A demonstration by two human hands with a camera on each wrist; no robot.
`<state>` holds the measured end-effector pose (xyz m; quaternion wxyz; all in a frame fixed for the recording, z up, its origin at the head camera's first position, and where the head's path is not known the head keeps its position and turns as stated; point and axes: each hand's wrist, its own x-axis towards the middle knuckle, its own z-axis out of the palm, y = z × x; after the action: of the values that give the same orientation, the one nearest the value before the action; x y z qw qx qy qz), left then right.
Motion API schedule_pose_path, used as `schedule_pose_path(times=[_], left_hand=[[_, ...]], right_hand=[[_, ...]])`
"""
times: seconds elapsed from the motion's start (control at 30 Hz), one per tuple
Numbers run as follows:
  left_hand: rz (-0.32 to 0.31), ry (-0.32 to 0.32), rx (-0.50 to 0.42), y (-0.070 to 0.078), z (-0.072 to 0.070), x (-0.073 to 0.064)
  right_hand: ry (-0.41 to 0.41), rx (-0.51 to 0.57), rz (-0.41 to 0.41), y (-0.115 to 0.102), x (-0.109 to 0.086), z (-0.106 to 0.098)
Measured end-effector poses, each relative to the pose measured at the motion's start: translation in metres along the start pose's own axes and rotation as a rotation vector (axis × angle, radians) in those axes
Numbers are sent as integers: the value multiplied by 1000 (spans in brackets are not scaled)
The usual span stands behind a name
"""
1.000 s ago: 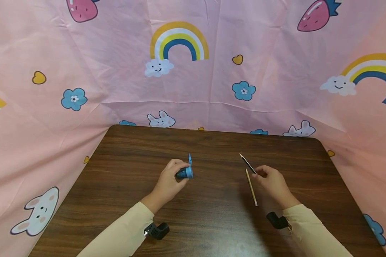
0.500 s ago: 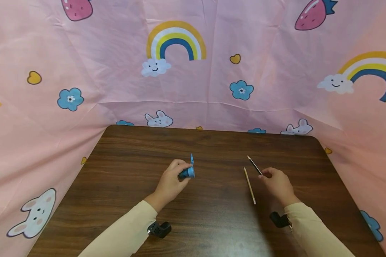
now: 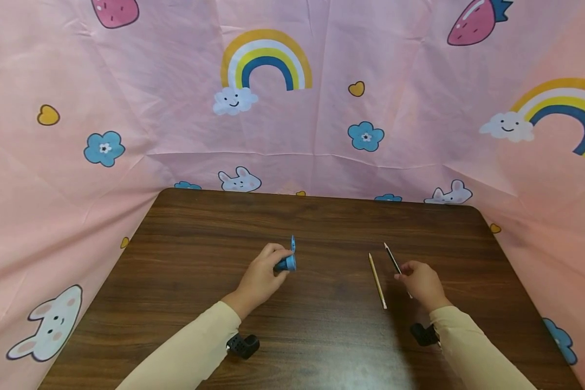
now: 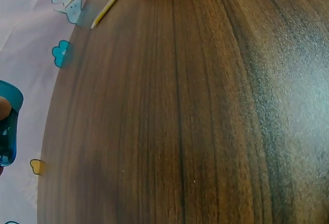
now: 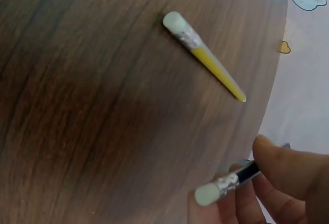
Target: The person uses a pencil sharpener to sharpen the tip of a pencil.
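Note:
My left hand point(image 3: 259, 277) grips a small blue pencil sharpener point(image 3: 286, 264) with a see-through body, its hinged lid point(image 3: 293, 244) flipped up. Only part of the sharpener point(image 4: 7, 136) and a fingertip show at the left edge of the left wrist view. My right hand point(image 3: 423, 283) pinches a black pencil point(image 3: 391, 257) between thumb and fingers, the point slanting away. In the right wrist view its white eraser point(image 5: 208, 193) faces the camera. A yellow pencil point(image 3: 377, 281) lies on the table to the left of my right hand, apart from it.
The dark wooden table point(image 3: 200, 227) has rounded far corners. Behind it and at both sides hangs a pink cloth point(image 3: 185, 124) printed with rainbows, flowers and rabbits. A black camera sits at each wrist.
My right hand has moved right and slightly nearer with the black pencil, away from the yellow one. The left hand has shifted only slightly with the sharpener; the head view has turned a little.

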<state>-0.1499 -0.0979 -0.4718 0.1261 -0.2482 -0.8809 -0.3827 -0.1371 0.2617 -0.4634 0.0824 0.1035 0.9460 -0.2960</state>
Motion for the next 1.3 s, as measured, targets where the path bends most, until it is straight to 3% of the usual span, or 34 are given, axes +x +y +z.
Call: schedule_pose_path(times=[0.53, 0.83, 1.3], left_hand=[[-7, -70, -4, -7, 13, 3], [-16, -87, 4, -12, 20, 5], [15, -93, 70, -16, 29, 6]], right_hand=[[-25, 20, 44, 8, 0, 7], [-38, 127, 86, 9, -4, 13], [-19, 54, 65, 18, -1, 19]])
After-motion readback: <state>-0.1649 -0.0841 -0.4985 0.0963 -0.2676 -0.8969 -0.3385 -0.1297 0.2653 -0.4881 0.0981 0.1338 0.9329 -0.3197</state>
